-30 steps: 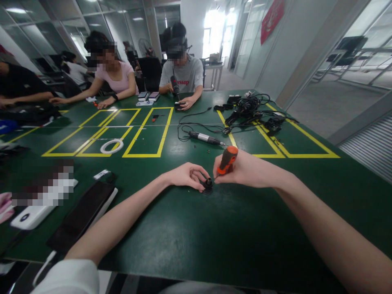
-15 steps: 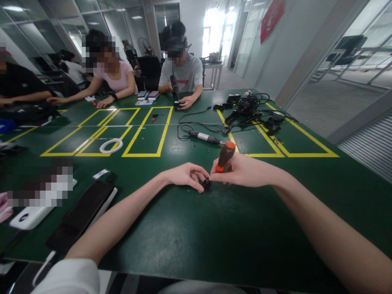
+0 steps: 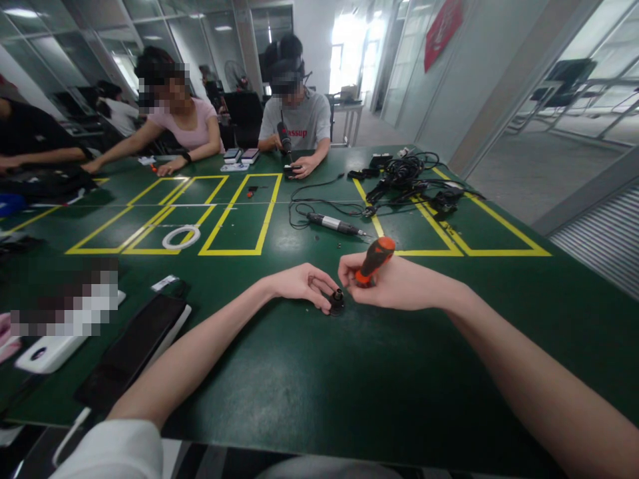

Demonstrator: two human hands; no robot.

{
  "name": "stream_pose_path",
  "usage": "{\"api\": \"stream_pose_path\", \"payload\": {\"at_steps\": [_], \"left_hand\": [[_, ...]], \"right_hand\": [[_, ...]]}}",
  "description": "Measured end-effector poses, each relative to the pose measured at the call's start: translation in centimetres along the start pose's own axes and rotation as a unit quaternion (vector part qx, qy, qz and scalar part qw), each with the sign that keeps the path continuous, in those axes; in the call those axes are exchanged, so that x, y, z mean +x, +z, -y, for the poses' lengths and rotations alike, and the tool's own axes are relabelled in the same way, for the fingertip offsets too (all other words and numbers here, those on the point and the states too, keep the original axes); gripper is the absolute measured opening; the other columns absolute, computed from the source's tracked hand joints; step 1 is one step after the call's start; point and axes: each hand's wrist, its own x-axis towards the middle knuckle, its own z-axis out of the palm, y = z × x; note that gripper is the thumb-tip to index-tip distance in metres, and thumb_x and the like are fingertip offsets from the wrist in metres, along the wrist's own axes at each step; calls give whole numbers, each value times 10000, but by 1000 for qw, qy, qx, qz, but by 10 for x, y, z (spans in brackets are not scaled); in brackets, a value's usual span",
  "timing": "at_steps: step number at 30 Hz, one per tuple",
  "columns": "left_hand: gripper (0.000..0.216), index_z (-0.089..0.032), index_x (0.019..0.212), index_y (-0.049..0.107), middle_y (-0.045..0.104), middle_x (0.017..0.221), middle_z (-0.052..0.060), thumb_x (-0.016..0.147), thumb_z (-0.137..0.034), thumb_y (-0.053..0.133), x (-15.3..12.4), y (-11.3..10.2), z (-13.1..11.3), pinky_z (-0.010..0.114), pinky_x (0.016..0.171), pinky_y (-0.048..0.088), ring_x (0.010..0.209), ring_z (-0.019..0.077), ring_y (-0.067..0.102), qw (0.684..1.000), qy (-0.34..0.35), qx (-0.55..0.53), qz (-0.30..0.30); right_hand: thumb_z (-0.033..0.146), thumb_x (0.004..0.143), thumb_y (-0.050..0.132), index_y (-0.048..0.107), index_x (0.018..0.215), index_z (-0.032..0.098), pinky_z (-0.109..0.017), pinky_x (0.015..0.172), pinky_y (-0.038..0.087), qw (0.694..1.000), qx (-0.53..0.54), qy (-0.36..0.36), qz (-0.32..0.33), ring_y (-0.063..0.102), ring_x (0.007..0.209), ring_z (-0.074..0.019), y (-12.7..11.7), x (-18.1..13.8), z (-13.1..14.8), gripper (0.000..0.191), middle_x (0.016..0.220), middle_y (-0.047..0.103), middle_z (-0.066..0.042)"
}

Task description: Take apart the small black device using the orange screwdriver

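Note:
On the green table, my left hand [image 3: 307, 285] grips the side of a small round black part [image 3: 337, 307] between thumb and fingers. A short dark cylinder rises from the middle of that part. Just to its right, my right hand [image 3: 399, 279] is closed around a screwdriver [image 3: 378, 259] with a black and orange handle. The handle tilts up and to the right; its shaft is hidden by my fingers. My right fingertips are close to the black part but apart from it.
Beyond my hands lies a corded electric screwdriver [image 3: 334, 224]. A heap of black cables [image 3: 404, 174] is at the back right, a white ring [image 3: 181, 237] at the left. A black pouch [image 3: 132, 342] lies beside my left forearm. Across the table, a person [image 3: 298, 120] works with a power driver.
My right hand has drawn slightly away to the right from the black part, and the screwdriver handle leans further right. My left hand stays on the part.

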Motion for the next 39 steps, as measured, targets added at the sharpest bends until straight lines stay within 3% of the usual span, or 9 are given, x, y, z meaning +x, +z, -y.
{"api": "stream_pose_path", "payload": {"at_steps": [8, 15, 22, 30, 39], "left_hand": [[581, -134, 1109, 718, 787, 1047, 107, 608, -283, 970, 2, 1, 6, 231, 704, 570, 758, 148, 766, 999, 29, 28, -18], [557, -125, 950, 674, 785, 928, 62, 532, -300, 998, 4, 7, 7, 229, 690, 564, 711, 116, 733, 997, 37, 33, -57], [523, -122, 863, 673, 754, 790, 9, 523, -351, 998, 3, 8, 8, 220, 665, 519, 647, 79, 664, 995, 43, 47, -72], [554, -130, 969, 724, 763, 898, 25, 530, -335, 992, 2, 10, 4, 254, 749, 523, 720, 91, 656, 994, 55, 62, -69], [624, -146, 1023, 676, 749, 867, 10, 523, -339, 994, 3, 10, 4, 251, 708, 509, 698, 99, 654, 996, 38, 53, -64]], "right_hand": [[296, 816, 625, 588, 864, 196, -258, 577, 375, 998, 38, -4, -53, 457, 599, -130, 2, 2, 1, 116, 670, 521, 43], [207, 753, 645, 591, 869, 199, -260, 577, 378, 999, 21, 2, -41, 467, 607, -128, -1, 2, 2, 128, 700, 539, 43], [240, 805, 606, 585, 851, 203, -259, 566, 357, 997, 50, 3, -55, 439, 574, -121, 3, 3, -4, 63, 634, 489, 61], [206, 757, 631, 576, 824, 199, -261, 581, 372, 998, 38, -13, -50, 464, 607, -124, 1, 3, 2, 86, 694, 526, 43], [249, 803, 592, 580, 856, 199, -267, 579, 370, 998, 25, -4, -62, 460, 585, -131, 3, 2, 2, 74, 654, 521, 47]]}}
